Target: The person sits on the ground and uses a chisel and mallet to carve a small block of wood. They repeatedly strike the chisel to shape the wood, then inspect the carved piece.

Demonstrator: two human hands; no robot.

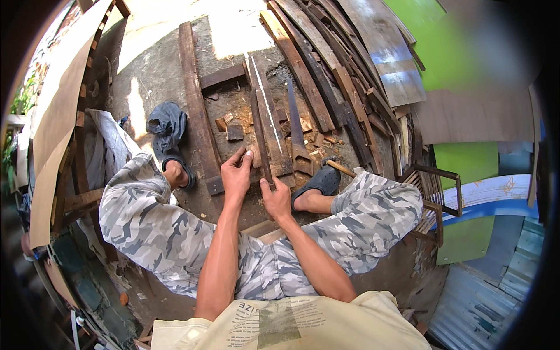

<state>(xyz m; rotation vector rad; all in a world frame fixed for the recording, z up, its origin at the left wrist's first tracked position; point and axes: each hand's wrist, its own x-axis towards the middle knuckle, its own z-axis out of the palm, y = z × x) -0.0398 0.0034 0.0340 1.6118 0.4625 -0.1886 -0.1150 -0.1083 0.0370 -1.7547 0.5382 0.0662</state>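
Observation:
My right hand (pixel 276 197) grips the near end of a narrow dark wood strip (pixel 258 131), thumb along its side. The strip stretches away from me, along the left side of a brown plank (pixel 268 116) bearing a pale line. My left hand (pixel 235 178) is closed left of the strip, its thumb and fingers pinching at a small tan wood block (pixel 255 156). How much of the block the fingers cover is hidden. A handsaw (pixel 296 125) lies right of the plank, its blade pointing away.
A long beam (pixel 195 105) and a short crosspiece (pixel 223 76) lie to the left, with wood offcuts (pixel 234 132) between. Stacked boards (pixel 344 76) line the right. A hammer (pixel 340 167) rests by my right shoe (pixel 318 184). A slatted wooden chair (pixel 431 198) stands right.

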